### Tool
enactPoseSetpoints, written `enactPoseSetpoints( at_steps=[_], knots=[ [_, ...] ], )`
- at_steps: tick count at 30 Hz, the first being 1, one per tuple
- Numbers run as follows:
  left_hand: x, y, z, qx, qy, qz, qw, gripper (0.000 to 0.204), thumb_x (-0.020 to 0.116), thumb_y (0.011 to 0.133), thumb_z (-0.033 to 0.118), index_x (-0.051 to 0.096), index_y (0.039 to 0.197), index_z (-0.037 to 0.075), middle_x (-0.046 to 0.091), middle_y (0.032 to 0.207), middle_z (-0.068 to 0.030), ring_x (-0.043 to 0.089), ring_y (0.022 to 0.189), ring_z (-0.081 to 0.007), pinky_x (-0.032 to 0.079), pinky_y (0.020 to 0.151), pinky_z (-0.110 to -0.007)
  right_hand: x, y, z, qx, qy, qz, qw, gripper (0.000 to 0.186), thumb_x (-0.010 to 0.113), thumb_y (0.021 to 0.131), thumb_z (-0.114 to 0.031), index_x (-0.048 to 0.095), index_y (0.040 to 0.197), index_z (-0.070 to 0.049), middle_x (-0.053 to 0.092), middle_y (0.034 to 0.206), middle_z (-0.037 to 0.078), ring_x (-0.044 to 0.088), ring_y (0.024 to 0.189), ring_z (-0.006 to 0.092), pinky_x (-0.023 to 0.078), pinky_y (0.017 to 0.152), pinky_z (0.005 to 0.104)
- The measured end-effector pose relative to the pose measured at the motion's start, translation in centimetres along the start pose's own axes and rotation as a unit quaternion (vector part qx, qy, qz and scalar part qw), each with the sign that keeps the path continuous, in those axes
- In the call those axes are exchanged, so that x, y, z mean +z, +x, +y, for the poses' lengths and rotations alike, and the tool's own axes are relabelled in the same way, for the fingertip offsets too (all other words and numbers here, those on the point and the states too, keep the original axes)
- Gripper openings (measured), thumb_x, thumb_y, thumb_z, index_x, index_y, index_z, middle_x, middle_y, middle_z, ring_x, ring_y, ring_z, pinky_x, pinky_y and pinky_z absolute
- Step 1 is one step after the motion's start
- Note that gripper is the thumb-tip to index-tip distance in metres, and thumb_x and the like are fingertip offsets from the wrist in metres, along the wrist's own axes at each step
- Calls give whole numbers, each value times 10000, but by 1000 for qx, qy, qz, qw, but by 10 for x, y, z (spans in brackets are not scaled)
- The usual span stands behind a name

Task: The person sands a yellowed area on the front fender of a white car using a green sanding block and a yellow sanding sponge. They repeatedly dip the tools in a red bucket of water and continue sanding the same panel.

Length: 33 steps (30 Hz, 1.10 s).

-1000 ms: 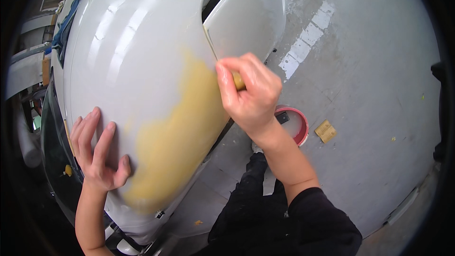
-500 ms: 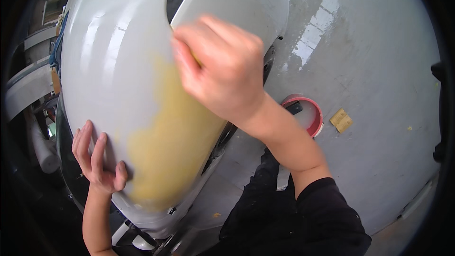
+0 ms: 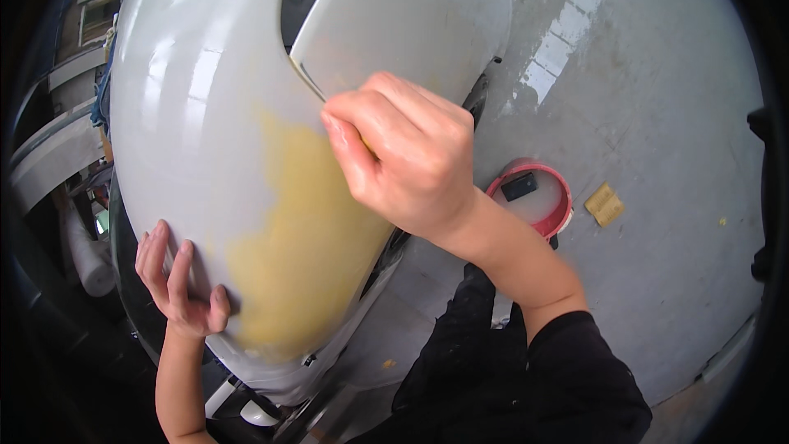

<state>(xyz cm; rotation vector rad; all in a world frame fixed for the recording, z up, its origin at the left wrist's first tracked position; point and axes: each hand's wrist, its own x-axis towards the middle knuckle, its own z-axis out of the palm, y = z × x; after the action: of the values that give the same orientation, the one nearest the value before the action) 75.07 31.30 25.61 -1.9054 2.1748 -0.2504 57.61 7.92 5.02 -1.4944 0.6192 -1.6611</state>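
Note:
A rounded pale grey-white car body panel (image 3: 185, 148) lies before me, with a broad patch of yellow filler (image 3: 300, 255) on its near right side. Closed in a fist, my right hand (image 3: 407, 156) presses down by the panel's edge at the top of the patch. A sliver of yellow shows between thumb and forefinger, apparently a piece of sandpaper (image 3: 367, 145); the rest is hidden in the fist. My left hand (image 3: 182, 284) rests on the panel left of the patch, its fingers spread.
A red bucket (image 3: 567, 189) of cloudy water stands on the grey floor (image 3: 657, 296) at right, a dark block (image 3: 519, 187) inside it. Beside it lies a square yellow piece (image 3: 605, 205). Another pale panel (image 3: 403, 25) adjoins at the far side. Clutter fills the left.
My right fist has moved nearer to me and rightward along the panel's edge. My left hand stays put on the panel; the whole view has shifted slightly.

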Motion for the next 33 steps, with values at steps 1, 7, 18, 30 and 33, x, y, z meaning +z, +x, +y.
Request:
enactPoseSetpoints(
  at_steps=[1,7,18,30,33],
  knots=[
    [0,0,0,-1,2,6,1000,615,633,879,378,634,1344,-25,534,1438,-349,534,1329,-488,408,1128,-626,1,1,0,12,4,-4,1000,125,753,756,39,695,815,-54,617,709,70,593,564,257,443,491,342],
    [-2,-1,-1,2,-6,-1,1000,626,634,885,372,622,1359,-37,518,1459,-362,528,1341,-486,391,1154,-588,2,9,10,-20,11,-59,998,135,774,752,13,678,812,-60,623,722,62,596,583,246,451,509,342],
    [-1,10,2,-6,5,9,1000,630,626,876,343,625,1362,-57,503,1471,-380,550,1332,-486,436,1121,-561,-99,-306,71,207,-32,-275,938,103,794,831,-48,747,922,-35,690,834,110,670,715,308,542,632,402],
    [30,-9,54,-153,109,397,898,438,745,741,257,705,1136,71,641,1319,-179,618,1144,-386,513,980,-549,-215,-220,30,521,39,-429,737,201,755,955,-161,704,844,-1,665,783,1,587,700,100,478,642,257],
    [36,-56,193,-281,-230,280,889,440,763,804,215,674,1203,52,626,1301,-177,566,1257,-375,456,1081,-529,-184,-178,0,444,-18,-501,743,254,811,930,-174,667,764,-48,630,676,-1,520,574,89,410,541,253]
  ],
)
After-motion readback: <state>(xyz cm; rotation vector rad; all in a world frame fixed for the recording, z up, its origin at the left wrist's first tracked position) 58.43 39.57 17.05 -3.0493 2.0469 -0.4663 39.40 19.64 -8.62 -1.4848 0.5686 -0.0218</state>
